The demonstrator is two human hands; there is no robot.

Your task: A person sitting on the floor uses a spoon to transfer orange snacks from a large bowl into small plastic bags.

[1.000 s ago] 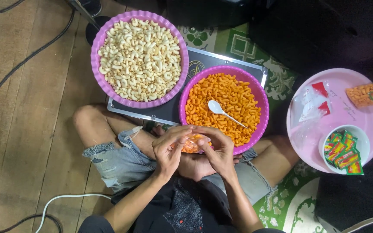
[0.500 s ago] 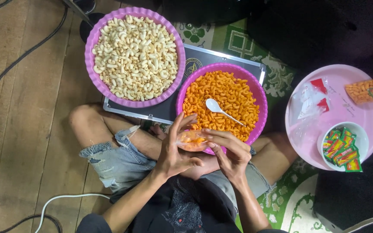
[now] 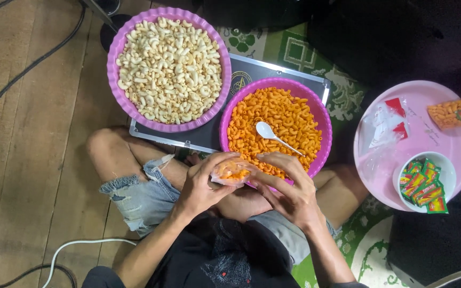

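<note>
Two snack bowls (image 3: 169, 66) (image 3: 276, 125) side by side before the hands – spoon (image 3: 273, 134) in the right one – tray (image 3: 454, 144) further right

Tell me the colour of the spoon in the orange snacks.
White; the spoon shows best in the head view.

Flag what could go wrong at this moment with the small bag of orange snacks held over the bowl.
The small clear bag sits between the left hand and right hand, apparently unsealed; a tilt could spill pieces onto the lap. The white spoon lies loose on the orange snacks in the purple bowl, close to the right hand, and could get knocked.
</note>
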